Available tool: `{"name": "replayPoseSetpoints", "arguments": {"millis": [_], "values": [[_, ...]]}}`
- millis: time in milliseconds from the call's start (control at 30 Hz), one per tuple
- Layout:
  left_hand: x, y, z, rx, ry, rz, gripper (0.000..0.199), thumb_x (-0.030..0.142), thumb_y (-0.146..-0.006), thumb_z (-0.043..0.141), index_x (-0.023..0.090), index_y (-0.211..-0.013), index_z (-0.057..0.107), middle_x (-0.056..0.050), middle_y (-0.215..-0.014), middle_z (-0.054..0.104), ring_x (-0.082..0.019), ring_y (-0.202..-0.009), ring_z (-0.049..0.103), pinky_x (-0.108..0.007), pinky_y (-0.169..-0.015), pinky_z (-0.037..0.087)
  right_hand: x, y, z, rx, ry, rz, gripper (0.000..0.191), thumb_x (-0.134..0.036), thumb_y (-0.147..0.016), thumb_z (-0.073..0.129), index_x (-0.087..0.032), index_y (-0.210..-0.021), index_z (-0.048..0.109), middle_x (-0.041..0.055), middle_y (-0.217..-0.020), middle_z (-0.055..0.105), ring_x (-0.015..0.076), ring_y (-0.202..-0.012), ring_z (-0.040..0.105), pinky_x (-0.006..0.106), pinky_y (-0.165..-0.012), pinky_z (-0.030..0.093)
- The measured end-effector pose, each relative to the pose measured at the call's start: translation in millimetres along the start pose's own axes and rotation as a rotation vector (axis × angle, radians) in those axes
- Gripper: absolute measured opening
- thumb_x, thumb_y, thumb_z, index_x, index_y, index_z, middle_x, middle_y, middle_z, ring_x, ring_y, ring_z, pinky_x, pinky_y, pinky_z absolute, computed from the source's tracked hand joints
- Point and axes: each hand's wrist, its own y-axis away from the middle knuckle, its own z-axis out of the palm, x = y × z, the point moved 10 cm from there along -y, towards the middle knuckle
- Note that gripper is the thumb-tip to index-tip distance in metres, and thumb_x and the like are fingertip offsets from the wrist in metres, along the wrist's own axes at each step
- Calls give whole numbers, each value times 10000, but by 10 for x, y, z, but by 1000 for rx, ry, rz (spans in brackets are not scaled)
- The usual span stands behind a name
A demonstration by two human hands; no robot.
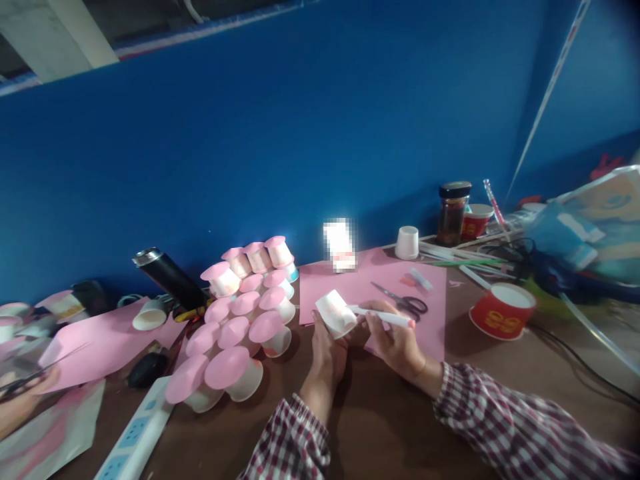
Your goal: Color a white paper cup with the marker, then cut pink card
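Note:
In the middle, my left hand [327, 357] is closed around a small white paper cup [335, 315], tilted, with faint reddish marks on its side. A white marker pen [393, 317] with a pink end is gripped by my right hand [400, 347], its tip at the right side of the cup; whether it touches is too blurred to tell. Behind my right hand, black-handled scissors [413, 305] lie on a pink paper sheet [435, 327]. Left of my hands stand several paper cups topped with pink discs [227, 367], grouped closely, some stacked at the back.
A white cup [407, 243] stands upside down by the wall, near a dark jar [451, 217]. To the right is a red paper bowl [503, 317]. A power strip [133, 433], black mouse [149, 367] and leaning black flask [170, 277] are left. Another person's hand [25, 403] holds scissors.

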Motion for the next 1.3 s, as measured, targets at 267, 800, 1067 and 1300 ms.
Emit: {"name": "replayPoseSetpoints", "arguments": {"millis": [267, 800, 1067, 1300], "values": [[-18, -113, -127, 72, 103, -14, 534, 572, -853, 455, 114, -1066, 629, -144, -1051, 689, -224, -904, 667, -332, -798, 531, 109, -6, 60, 10, -39, 70, 219, -268, -917, 477, -194, -1103, 566, 69, -941, 677, 177, -799, 664, 279, -723, 542], [85, -124, -73, 3, 83, 115, 372, 448, -854, 478, 143, -1006, 627, -70, -958, 687, -198, -918, 624, -307, -819, 476, 212, 43, 236, -114, -7, 124, 282, -267, -917, 465, -213, -1182, 545, 81, -1052, 677, 199, -861, 678, 316, -775, 564], [121, -137, 37, -126, 26, 175, 360, 436, -841, 507, 139, -1005, 626, -75, -991, 671, -203, -967, 603, -330, -867, 453, 288, 18, 186, -57, -30, 142, 272, -293, -911, 468, -185, -1148, 546, 112, -1069, 679, 239, -951, 672, 331, -739, 577], [148, -91, 32, -135, -88, 199, 353, 430, -808, 595, 203, -1077, 597, -62, -1091, 640, -199, -1001, 587, -312, -841, 452, 369, -28, 118, 16, -20, 89, 301, -299, -906, 479, -164, -1169, 533, 125, -1105, 662, 233, -1007, 646, 374, -850, 529]]}}
